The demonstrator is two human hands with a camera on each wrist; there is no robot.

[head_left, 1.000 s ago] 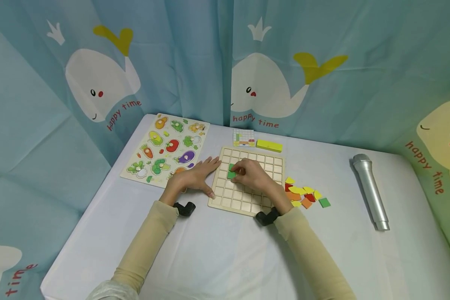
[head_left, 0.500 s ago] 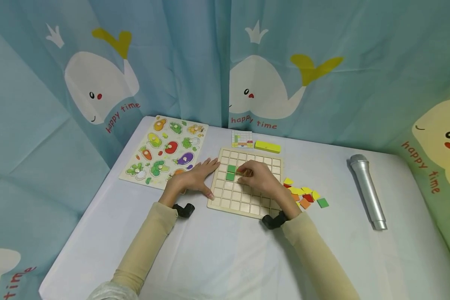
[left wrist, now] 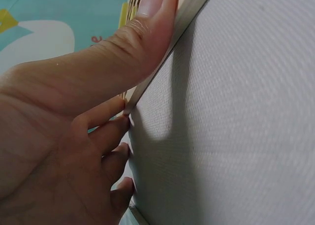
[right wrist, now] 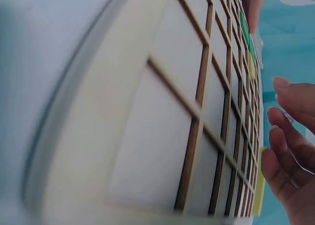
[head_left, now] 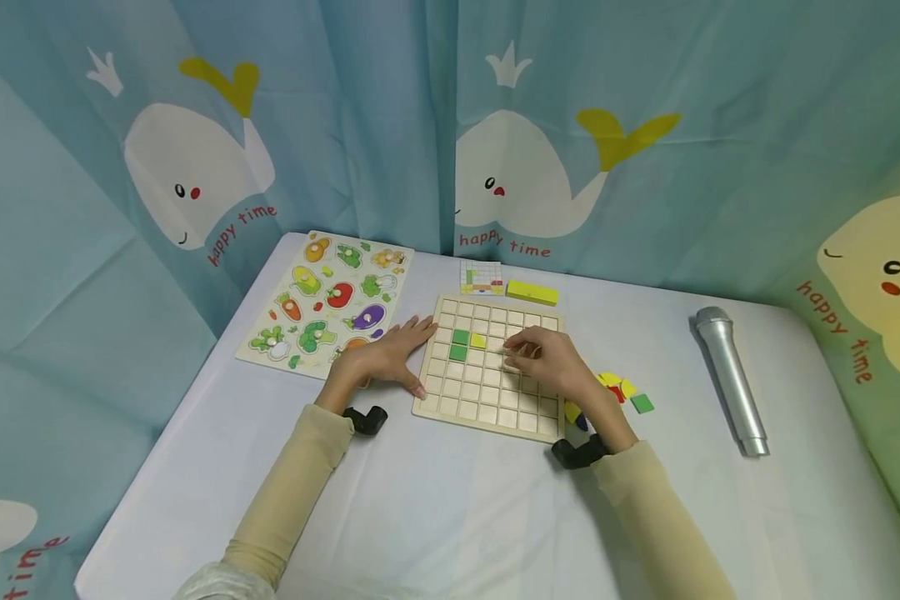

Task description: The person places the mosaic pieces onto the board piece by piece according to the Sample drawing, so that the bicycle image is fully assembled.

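Note:
A wooden grid board lies on the table in the head view. Two green square tiles sit in neighbouring cells, one behind the other. To the right of the farther one lies a yellow piece with a cut corner. My left hand rests at the board's left edge, fingers spread, its thumb on the rim. Over the right part of the grid hovers my right hand, fingers loosely bent. Nothing shows between its fingertips in the right wrist view, where they are apart from the grid.
Loose coloured pieces lie right of the board, partly hidden by my right arm. A pattern card and a yellow block are behind it. A vegetable puzzle lies left, a silver microphone far right. Curtains hang behind the table.
My right hand has withdrawn rightwards from the green tiles. The yellow piece, hidden before, now shows in the cell beside them. My left hand stays at the board's edge.

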